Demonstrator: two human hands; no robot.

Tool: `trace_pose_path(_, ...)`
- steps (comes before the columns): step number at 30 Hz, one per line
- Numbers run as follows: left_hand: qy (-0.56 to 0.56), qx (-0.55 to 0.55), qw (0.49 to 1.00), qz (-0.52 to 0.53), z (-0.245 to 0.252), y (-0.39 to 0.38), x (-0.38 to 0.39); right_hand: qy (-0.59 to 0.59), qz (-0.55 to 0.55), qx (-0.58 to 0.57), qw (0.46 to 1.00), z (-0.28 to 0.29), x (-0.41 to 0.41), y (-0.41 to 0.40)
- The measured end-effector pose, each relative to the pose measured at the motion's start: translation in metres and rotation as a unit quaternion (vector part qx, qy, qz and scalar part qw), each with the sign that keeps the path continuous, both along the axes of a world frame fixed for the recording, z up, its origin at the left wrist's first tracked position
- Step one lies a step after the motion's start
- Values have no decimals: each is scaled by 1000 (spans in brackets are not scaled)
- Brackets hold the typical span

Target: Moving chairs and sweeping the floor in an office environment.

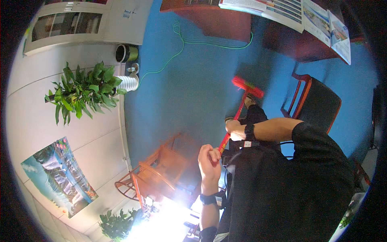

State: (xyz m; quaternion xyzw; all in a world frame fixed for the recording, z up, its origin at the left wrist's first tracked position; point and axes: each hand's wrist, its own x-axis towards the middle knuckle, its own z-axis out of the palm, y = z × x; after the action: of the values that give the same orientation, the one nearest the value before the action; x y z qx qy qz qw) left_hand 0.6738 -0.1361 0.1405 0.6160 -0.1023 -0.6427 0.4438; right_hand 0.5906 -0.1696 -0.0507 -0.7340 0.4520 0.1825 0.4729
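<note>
Both my hands are on the red handle (224, 143) of a broom, which slants up from my body. My left hand (209, 158) is closed around the top end of the handle. Farther down, my right hand (236, 130) grips the shaft. The broom's red bristle head (248, 87), with some green in it, is close to my shoe (249, 101) over the blue floor (193, 81). Whether the bristles touch the floor, I cannot tell. Yellow writing runs along the handle.
A black-backed chair (319, 101) stands to the right, below a wooden desk (217, 25) with newspapers (284, 13). A green cord (181, 45) crosses the floor. Along the wall are a leafy plant (90, 90), a bin (132, 53) and a wooden chair (169, 160). Glare hides part of the bottom.
</note>
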Motion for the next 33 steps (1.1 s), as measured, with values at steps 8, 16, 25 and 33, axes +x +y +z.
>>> trace_pose_path(8,176,33,979,-96,-4,-50,-12,-222,-805,367,411,3,-20,-46)
trace_pose_path(16,225,244,911,-245,-109,-125,-20,-426,-687,517,282,89,-74,-32)
trace_pose_path(25,187,330,689,-617,-154,-163,-74,-570,-670,467,-93,110,-62,-6)
trace_pose_path(33,44,356,602,-713,-185,-135,-70,-612,-680,349,-203,105,-12,29)
